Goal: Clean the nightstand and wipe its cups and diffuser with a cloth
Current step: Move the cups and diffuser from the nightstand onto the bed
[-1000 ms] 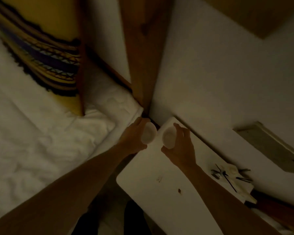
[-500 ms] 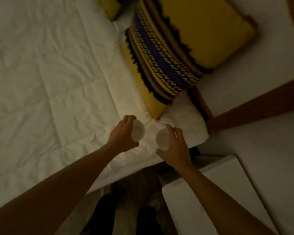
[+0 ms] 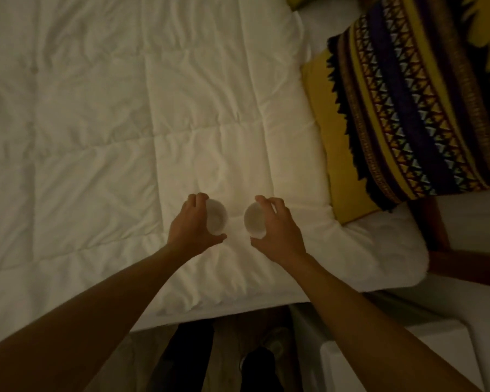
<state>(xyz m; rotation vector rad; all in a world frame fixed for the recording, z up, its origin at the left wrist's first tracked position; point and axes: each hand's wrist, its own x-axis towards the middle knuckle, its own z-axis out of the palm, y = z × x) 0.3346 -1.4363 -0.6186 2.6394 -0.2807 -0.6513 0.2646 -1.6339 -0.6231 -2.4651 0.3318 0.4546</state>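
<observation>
I hold two small white cups over the white bed. My left hand (image 3: 191, 226) grips the left cup (image 3: 217, 216) from its left side, fingers and thumb curled round it. My right hand (image 3: 277, 230) grips the right cup (image 3: 253, 220) the same way from the right. Both cup mouths face up toward me and look empty. A small gap separates the cups. A corner of the white nightstand (image 3: 425, 360) shows at the bottom right, under my right forearm. No diffuser or cloth is in view.
A white quilted duvet (image 3: 125, 137) covers the bed across the left and middle. A yellow pillow with a dark patterned band (image 3: 402, 114) lies at the upper right. A brown wooden frame (image 3: 464, 267) stands right of the mattress. My dark-clad legs (image 3: 193, 360) stand at the bed's edge.
My view has swung left from the nightstand to the bed. Both hands, still holding the cups, have moved from over the nightstand's corner to above the duvet.
</observation>
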